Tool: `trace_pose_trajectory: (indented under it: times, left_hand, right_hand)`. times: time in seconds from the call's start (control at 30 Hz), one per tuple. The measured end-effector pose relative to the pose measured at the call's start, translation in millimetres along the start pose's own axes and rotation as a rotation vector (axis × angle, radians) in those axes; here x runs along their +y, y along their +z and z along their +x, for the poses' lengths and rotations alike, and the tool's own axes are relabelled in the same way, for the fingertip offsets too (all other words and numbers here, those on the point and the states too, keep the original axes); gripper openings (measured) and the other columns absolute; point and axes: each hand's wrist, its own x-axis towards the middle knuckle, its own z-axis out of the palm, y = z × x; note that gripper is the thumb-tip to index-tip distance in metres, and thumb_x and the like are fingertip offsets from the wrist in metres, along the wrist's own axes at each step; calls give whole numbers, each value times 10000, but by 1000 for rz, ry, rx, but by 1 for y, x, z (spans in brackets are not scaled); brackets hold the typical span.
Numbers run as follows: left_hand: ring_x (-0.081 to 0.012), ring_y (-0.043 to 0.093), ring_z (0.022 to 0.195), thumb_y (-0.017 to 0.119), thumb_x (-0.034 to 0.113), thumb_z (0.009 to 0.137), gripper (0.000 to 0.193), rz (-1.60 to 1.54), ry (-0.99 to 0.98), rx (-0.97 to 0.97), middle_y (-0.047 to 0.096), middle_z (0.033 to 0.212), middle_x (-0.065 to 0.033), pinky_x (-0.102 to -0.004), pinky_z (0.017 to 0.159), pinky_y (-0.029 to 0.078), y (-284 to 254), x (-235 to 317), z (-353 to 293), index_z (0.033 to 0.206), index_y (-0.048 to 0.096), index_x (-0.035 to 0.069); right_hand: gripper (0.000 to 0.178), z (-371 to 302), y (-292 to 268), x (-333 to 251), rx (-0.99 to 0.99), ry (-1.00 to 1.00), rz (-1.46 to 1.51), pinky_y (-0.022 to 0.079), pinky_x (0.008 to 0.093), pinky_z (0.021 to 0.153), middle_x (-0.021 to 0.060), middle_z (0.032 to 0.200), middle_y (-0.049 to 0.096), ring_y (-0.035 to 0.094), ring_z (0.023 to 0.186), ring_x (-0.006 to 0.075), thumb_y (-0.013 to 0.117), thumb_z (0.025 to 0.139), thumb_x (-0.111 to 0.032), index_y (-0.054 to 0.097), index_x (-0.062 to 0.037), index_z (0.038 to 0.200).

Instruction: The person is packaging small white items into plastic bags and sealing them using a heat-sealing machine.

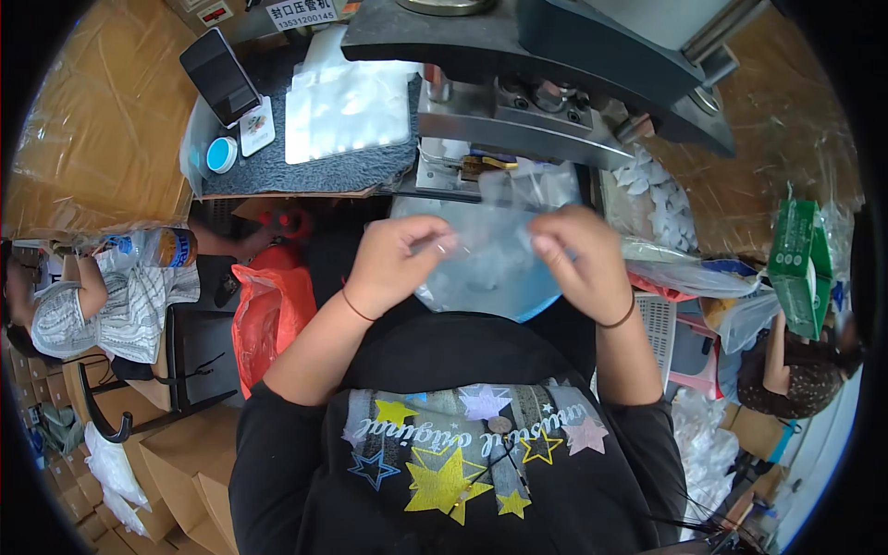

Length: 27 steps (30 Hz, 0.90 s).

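Observation:
My left hand (400,264) is in front of the metal press, its thumb and fingertips pressed together. What lies in that pinch is too blurred to make out. Across from it, my right hand (585,259) pinches a clear plastic piece (504,191), which is smeared by motion and reaches toward the press bed. Beneath both hands, a translucent bluish plastic bag or tray (490,282) rests at my lap. The press (527,125) has a thick steel plate above a lower bed (439,166).
Left of the press, a stack of clear sheets (347,116) lies on a grey-blue mat (268,176), near a dark phone-like device (220,76) and a blue-lidded jar (221,154). White scraps (661,199) pile up on the right. A red bag (268,314) hangs low left. Two people work at either side.

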Motion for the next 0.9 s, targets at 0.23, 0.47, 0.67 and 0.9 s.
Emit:
trace_pose_trajectory:
  times: [0.23, 0.47, 0.67, 0.9]
  left_hand:
    - [-144, 660, 910, 559, 223, 1023, 256, -592, -156, -377, 711, 1046, -90, -301, 852, 515, 43, 4, -4, 1047, 668, -7]
    - [-193, 701, 966, 592, 186, 997, 235, -775, -458, -578, 702, 1133, -109, -311, 824, 561, 52, 15, -11, 1171, 624, 31]
    - [-200, 707, 942, 628, 61, 916, 256, -777, -458, -418, 705, 1082, -105, -316, 815, 577, 33, -4, 40, 1168, 632, 17]
    - [-220, 689, 943, 627, 38, 914, 308, -884, -483, -322, 683, 1072, -121, -327, 830, 569, 23, 1, 49, 1212, 572, -16]
  right_hand:
    - [144, 12, -10, 5, 160, -39, -49, 504, 354, 756, 133, 902, 685, 652, 829, 290, 672, 902, -120, 671, 0, 981]
    - [189, -10, -29, 21, 86, 39, -150, 505, 416, 829, 167, 1097, 677, 652, 989, 347, 554, 953, -77, 645, -13, 1106]
    - [340, -50, -47, 111, 163, 371, -619, 508, 454, 822, 179, 1148, 617, 614, 1014, 408, 623, 870, -48, 616, -102, 1205]
    - [283, -46, -33, 114, 183, 489, -548, 507, 469, 726, 153, 1068, 595, 628, 895, 385, 655, 836, -66, 609, -130, 1107]
